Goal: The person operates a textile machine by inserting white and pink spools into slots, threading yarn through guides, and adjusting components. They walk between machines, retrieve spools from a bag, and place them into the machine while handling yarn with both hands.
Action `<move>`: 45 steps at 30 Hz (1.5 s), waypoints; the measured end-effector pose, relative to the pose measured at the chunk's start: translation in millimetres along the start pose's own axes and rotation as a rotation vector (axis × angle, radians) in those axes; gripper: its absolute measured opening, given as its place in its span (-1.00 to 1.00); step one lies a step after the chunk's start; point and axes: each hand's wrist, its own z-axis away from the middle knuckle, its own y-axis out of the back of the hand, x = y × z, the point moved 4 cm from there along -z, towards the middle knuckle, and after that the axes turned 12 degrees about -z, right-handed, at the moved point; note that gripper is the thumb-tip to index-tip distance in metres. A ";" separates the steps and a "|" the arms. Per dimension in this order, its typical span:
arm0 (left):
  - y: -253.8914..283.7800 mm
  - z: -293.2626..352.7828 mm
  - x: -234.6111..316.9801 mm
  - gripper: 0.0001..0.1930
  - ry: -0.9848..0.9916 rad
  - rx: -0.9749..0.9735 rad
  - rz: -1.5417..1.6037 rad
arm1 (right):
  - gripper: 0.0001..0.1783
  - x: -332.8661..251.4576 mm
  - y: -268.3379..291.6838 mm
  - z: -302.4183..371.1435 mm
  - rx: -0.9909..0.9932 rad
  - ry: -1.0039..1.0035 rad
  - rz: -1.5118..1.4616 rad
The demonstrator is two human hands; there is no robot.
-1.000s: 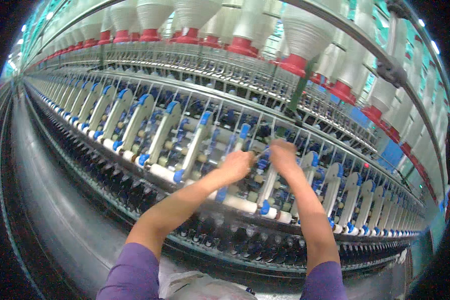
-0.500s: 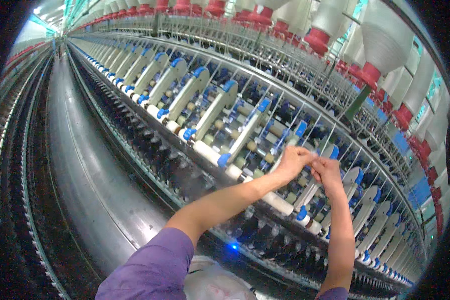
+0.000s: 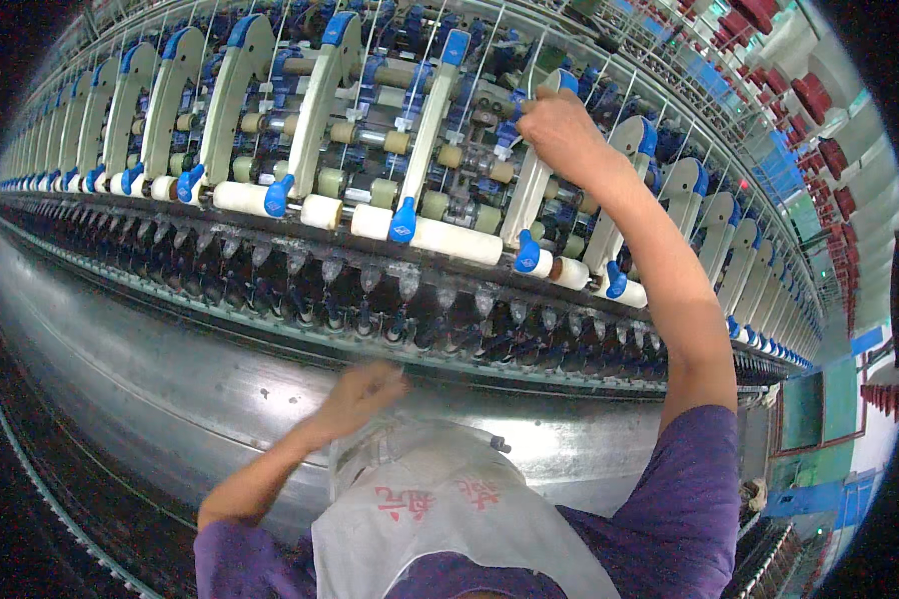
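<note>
My right hand (image 3: pixel 566 135) is up at the drafting rollers of a spinning frame, beside the top of a cream pressure arm (image 3: pixel 529 195) with blue ends. Its fingers are closed where a pale roving strand (image 3: pixel 534 68) comes down from above; the fingertips are partly hidden behind the hand. My left hand (image 3: pixel 362 401) is low, in front of the machine, just above my light grey apron (image 3: pixel 449 499). Motion smears its fingers, so what they hold, if anything, does not show.
More cream arms (image 3: pixel 235 95) with blue tips line the frame on both sides. White rollers (image 3: pixel 454 240) run along the front, above a row of dark spindles (image 3: pixel 400 324). A shiny metal surface (image 3: pixel 170 364) stretches below. Red-based bobbins (image 3: pixel 819 100) hang at the upper right.
The view has turned, and the machine's front now runs more across it. My hands, together at the rollers before, have parted: the left has dropped toward the apron, the right is still up.
</note>
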 end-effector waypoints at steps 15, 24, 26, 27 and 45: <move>-119.1 126.1 -135.0 -0.51 0.617 -0.318 0.586 | -0.90 21.0 -22.0 -33.3 -0.257 0.004 -0.131; -154.4 174.7 -180.9 -0.51 0.438 -0.228 0.272 | -0.90 21.8 -37.9 -33.5 -0.377 -0.043 -0.258; -148.7 199.5 -176.2 -0.51 0.466 -0.154 0.234 | -0.86 23.6 -36.6 -32.8 -0.295 -0.109 -0.332; -143.6 211.4 -169.2 -0.51 0.497 -0.114 0.226 | -0.82 23.1 -32.5 -30.9 -0.168 -0.090 -0.379; 25.6 467.2 -179.4 -0.71 0.778 0.768 0.443 | -0.85 -151.0 95.5 -59.9 0.440 -0.193 -0.357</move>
